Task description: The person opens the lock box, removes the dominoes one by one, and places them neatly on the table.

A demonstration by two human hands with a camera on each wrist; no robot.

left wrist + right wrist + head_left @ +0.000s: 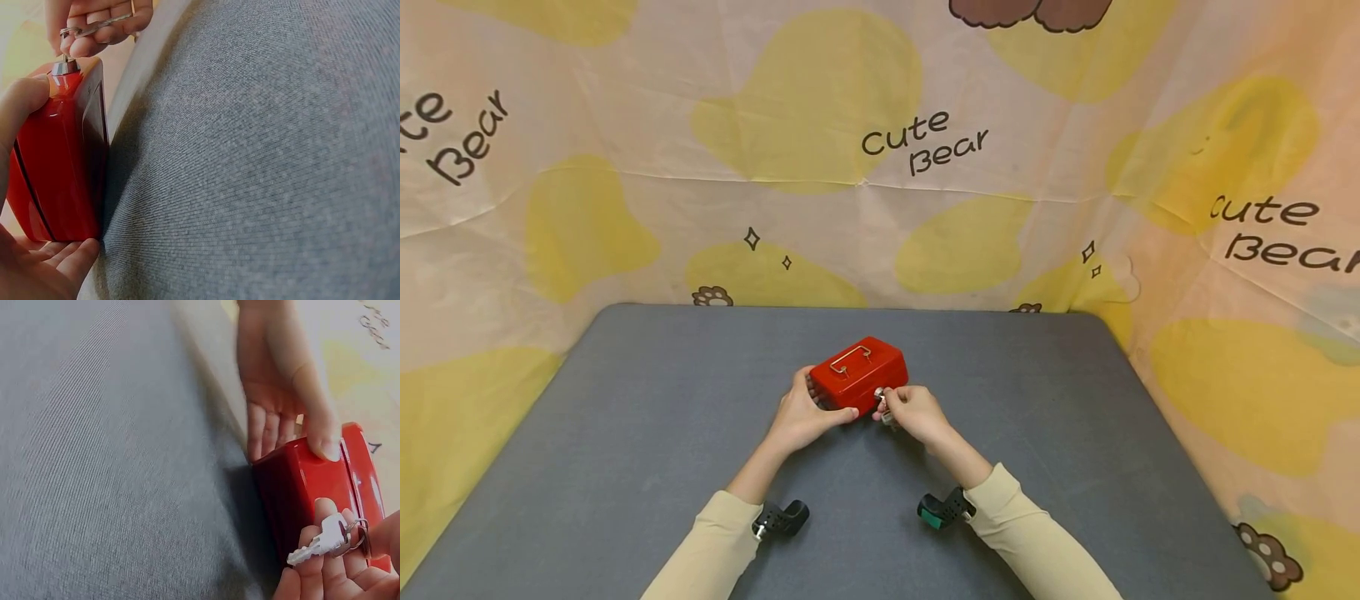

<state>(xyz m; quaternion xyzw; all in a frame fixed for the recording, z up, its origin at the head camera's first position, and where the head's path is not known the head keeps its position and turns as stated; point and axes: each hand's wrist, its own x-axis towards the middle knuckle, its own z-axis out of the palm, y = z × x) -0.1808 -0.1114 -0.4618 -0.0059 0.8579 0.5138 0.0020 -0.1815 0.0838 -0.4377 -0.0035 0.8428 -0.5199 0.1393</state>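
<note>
A small red metal cash box with a wire handle on its lid sits on the table, turned at an angle. My left hand grips its left end, thumb on the front face and fingers behind. At the front, my right hand pinches a key at the silver lock; the fingers mostly hide that key's head. A second key hangs from the same ring and lies across the right fingers. The lid is down.
The grey table spreads around the box on all sides. Behind it hangs a patterned cloth with yellow patches and lettering. Dark wrist-worn devices stick out from both cream sleeves.
</note>
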